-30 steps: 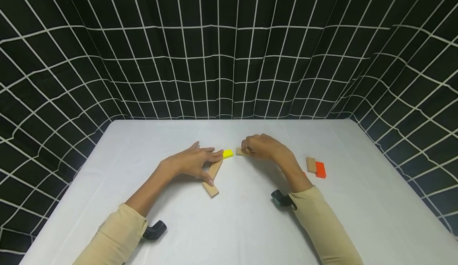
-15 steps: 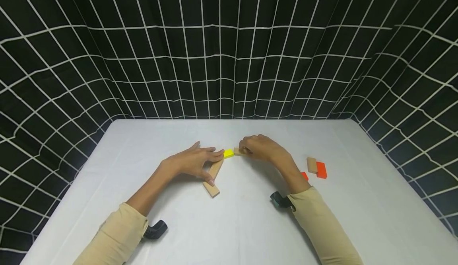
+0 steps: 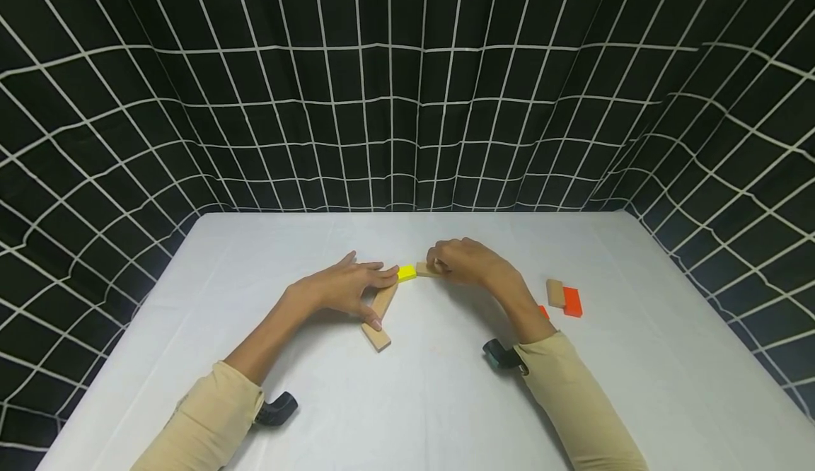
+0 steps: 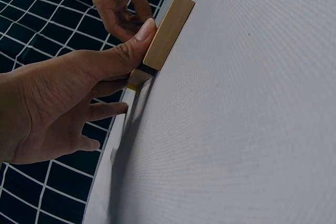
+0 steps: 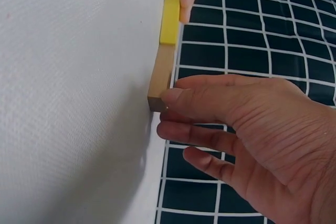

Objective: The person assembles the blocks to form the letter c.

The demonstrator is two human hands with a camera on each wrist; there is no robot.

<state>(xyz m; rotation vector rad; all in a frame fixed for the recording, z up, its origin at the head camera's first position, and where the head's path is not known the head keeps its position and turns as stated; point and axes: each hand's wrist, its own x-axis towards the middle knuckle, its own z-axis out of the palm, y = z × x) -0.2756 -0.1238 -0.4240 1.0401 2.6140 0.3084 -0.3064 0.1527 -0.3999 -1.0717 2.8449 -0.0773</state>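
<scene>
My left hand spreads over a short chain of flat blocks, thumb and index finger touching it. A long wooden block lies slanted beneath that hand. Another wooden block angles off at its near end, by the thumb. At the far end sits a yellow block, beside the left fingertips. My right hand pinches a wooden block between thumb and fingers. In the right wrist view, this block's end meets the yellow block. From the head, the right fingers cover its right part.
Right of the right forearm, a wooden block lies against a red block. Another red block is partly hidden by the forearm. The white table is bounded by dark, white-gridded curtains.
My right hand has shifted slightly left with its wooden block, narrowing the gap to the yellow block until they meet. My left hand has stayed nearly still.
</scene>
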